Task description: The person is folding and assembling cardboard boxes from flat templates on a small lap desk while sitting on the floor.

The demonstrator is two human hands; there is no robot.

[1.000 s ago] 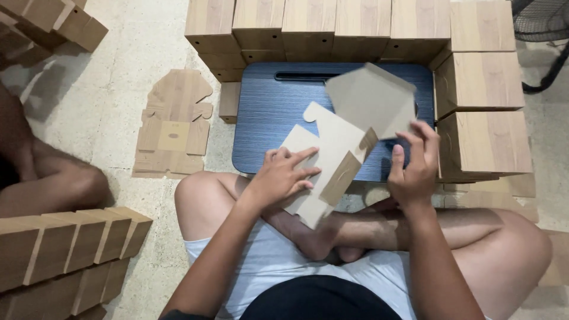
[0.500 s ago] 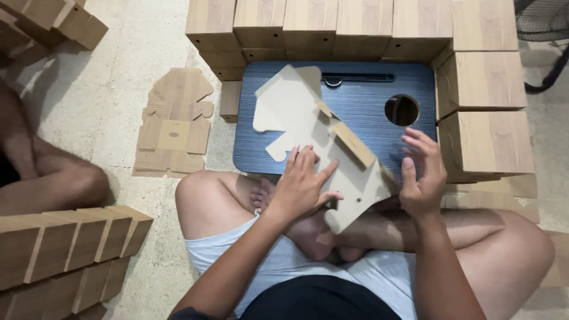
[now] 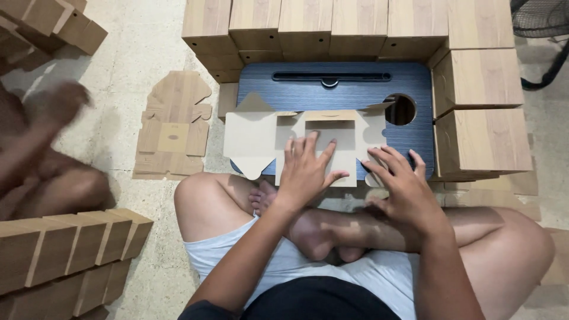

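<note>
A flat die-cut cardboard blank [image 3: 261,139] lies plain side up on a dark blue lap desk [image 3: 338,92] in front of my crossed legs. My left hand [image 3: 306,169] presses flat on the blank's near middle panel, fingers spread. My right hand [image 3: 402,186] rests with spread fingers on the blank's near right corner and the desk's front edge. Neither hand grips anything.
Folded wood-grain boxes [image 3: 332,24] line the far side, with more wood-grain boxes stacked on the right [image 3: 480,112]. A stack of flat blanks [image 3: 172,127] lies on the floor at left. Another row of boxes [image 3: 65,249] sits near left. Another person's blurred arm and leg [image 3: 41,154] are at far left.
The cardboard blank was held up and turned in both hands; now it lies flat on the lap desk with both hands pressing on it. The other person's arm has moved.
</note>
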